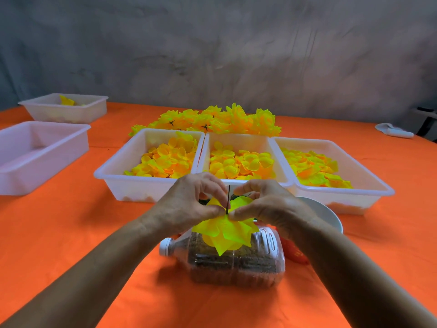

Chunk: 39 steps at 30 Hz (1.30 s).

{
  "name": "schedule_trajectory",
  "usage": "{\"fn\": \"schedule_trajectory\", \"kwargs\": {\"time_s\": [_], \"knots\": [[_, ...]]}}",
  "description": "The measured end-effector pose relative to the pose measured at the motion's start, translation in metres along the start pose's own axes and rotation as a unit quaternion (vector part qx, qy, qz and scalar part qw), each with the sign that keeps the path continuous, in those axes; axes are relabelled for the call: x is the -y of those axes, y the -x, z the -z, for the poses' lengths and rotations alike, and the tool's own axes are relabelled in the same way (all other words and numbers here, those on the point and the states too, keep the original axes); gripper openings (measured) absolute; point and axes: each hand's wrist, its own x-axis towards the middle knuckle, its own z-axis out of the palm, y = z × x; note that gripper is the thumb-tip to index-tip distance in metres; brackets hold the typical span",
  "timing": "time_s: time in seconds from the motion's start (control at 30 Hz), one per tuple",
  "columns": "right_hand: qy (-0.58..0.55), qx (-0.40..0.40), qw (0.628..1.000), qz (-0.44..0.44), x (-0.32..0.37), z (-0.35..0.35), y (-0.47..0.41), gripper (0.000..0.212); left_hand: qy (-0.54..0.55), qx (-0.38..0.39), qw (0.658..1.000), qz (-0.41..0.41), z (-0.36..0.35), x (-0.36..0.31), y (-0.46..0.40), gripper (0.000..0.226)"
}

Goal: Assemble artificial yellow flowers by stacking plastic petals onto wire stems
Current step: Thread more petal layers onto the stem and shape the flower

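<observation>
You are pinching a yellow petal layer (237,202) with both hands directly above the plastic bottle (233,259), which is lying on its side on the orange tablecloth (71,233) with its white cap pointing left. Your left hand (189,204) is gripping the petal layer from the left of the thin dark wire stem (228,200), thumb and fingertips closed on it. Your right hand (267,204) is gripping the same layer from the right, fingers curled around its edge. The stem is standing upright between your fingertips, poking up through the petals. A wider spread of yellow petals, the partly built flower (224,233), is hanging just below your hands and overlapping the top of the bottle.

Beyond the bottle, three white trays are sitting side by side: the left tray (111,174), the middle tray (238,140) and the right tray (369,178), each holding loose yellow petals. Behind those trays a heap of finished flowers (212,121) is lying. Far left of the bottle, two more white tubs (47,147) are standing, and a white bowl (326,214) is peeking out just right of your right hand.
</observation>
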Motion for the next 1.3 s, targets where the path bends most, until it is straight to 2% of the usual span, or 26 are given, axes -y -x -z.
{"fn": "schedule_trajectory", "kwargs": {"time_s": [0.2, 0.37, 0.47, 0.57, 0.63, 0.7, 0.87, 1.07, 1.2, 1.3], "knots": [[0.021, 0.005, 1.000, -0.008, 0.003, 0.001, 0.003, 0.041, 0.029, 0.010, 0.999, 0.015, -0.001, 0.004, 0.003, 0.003], [0.028, 0.011, 0.999, -0.020, 0.001, 0.006, 0.001, 0.038, 0.042, -0.017, 0.999, 0.005, -0.005, 0.006, 0.000, 0.010], [0.013, -0.008, 1.000, -0.007, -0.004, 0.020, -0.005, 0.026, 0.036, -0.009, 0.999, -0.005, -0.005, 0.010, -0.002, 0.010], [0.045, -0.099, 0.994, 0.027, -0.016, 0.052, -0.023, 0.023, 0.020, 0.002, 1.000, -0.010, -0.005, 0.011, -0.003, 0.011], [0.127, -0.199, 0.971, 0.037, -0.032, 0.079, -0.042, 0.026, 0.012, 0.003, 1.000, -0.010, -0.005, 0.011, -0.003, 0.013], [0.241, -0.245, 0.939, 0.018, -0.052, 0.106, -0.059, 0.025, 0.010, 0.003, 1.000, -0.006, -0.005, 0.012, -0.004, 0.013], [0.410, -0.171, 0.890, -0.106, -0.089, 0.152, -0.093, 0.020, 0.009, 0.002, 1.000, 0.014, -0.006, 0.014, -0.005, 0.018], [0.504, -0.095, 0.840, -0.176, -0.100, 0.161, -0.117, 0.025, 0.031, -0.008, 0.999, 0.029, -0.010, 0.017, -0.002, 0.012], [0.486, -0.091, 0.855, -0.156, -0.102, 0.157, -0.119, 0.037, 0.031, -0.015, 0.999, 0.031, -0.011, 0.017, -0.002, 0.017], [0.487, -0.078, 0.858, -0.143, -0.100, 0.157, -0.117, 0.037, 0.032, -0.008, 0.999, 0.026, -0.010, 0.017, -0.003, 0.019]]}}
